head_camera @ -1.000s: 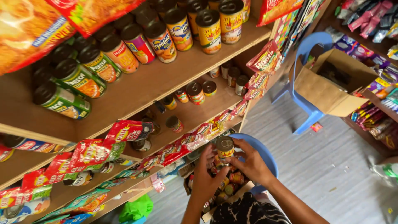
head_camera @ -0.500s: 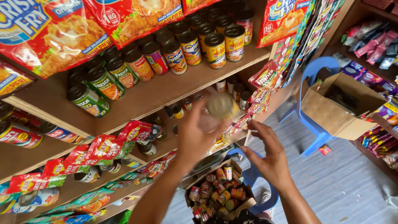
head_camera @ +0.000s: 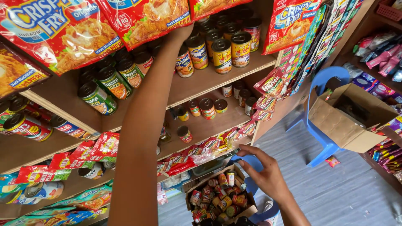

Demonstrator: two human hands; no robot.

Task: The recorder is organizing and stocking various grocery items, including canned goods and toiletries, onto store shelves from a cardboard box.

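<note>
My left arm stretches up to the top wooden shelf (head_camera: 217, 79). My left hand (head_camera: 181, 32) is among the cans (head_camera: 222, 54) at the back, mostly hidden behind a hanging red breading packet (head_camera: 146, 21), so its grip does not show. My right hand (head_camera: 264, 173) hovers low with fingers spread and nothing in it, just above the right edge of a cardboard box (head_camera: 248, 208) filled with several small cans (head_camera: 217, 201). That box rests on a blue plastic stool (head_camera: 256, 164).
Lower shelves hold more cans (head_camera: 207, 106) and strips of hanging red sachets (head_camera: 188, 155). A blue plastic chair (head_camera: 324, 83) carries an open cardboard box (head_camera: 339, 125) at the right. Packets line a rack at the far right (head_camera: 381, 54). The floor is grey planks (head_camera: 347, 188).
My left hand has risen from chest height, where it held a can, up to the top shelf behind the packets. My right hand has stayed low over the box of cans.
</note>
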